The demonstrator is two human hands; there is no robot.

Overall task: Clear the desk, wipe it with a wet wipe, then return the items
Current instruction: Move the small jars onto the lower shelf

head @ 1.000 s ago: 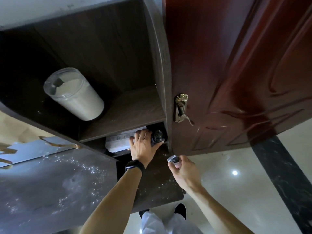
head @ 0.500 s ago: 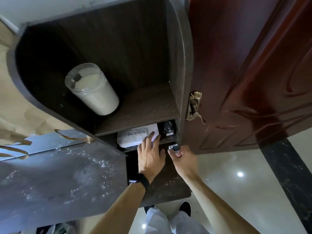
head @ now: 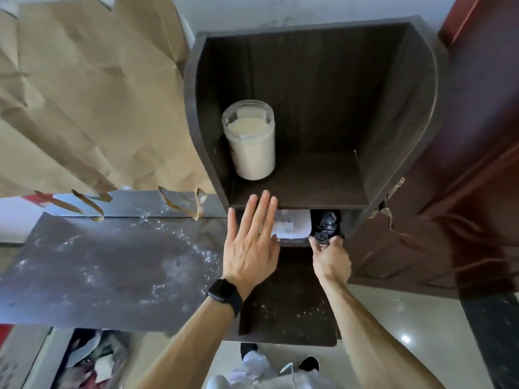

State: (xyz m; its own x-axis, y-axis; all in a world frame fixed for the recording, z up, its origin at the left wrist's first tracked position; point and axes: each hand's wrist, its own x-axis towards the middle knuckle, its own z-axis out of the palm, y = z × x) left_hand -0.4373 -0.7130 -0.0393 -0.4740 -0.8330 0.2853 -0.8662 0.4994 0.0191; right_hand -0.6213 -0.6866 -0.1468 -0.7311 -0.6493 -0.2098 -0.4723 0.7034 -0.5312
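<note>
My left hand is spread flat with straight fingers over the front edge of the lower shelf, partly covering a white power strip. My right hand pinches a small dark bottle at the mouth of the lower shelf compartment. Another dark bottle stands just behind it in that compartment. A clear jar of pale grains stands on the upper shelf of the dark wooden cabinet. The dark desk top shows white speckles and smears.
Crumpled brown paper hangs over the wall at left above the desk. A red-brown door with a brass handle stands right of the cabinet. Clutter lies under the desk; tiled floor at lower right.
My left hand let go of the dark bottle it set in the lower compartment and drew back, fingers now straight. My right hand moved its small bottle up into that compartment. The view shifted left.
</note>
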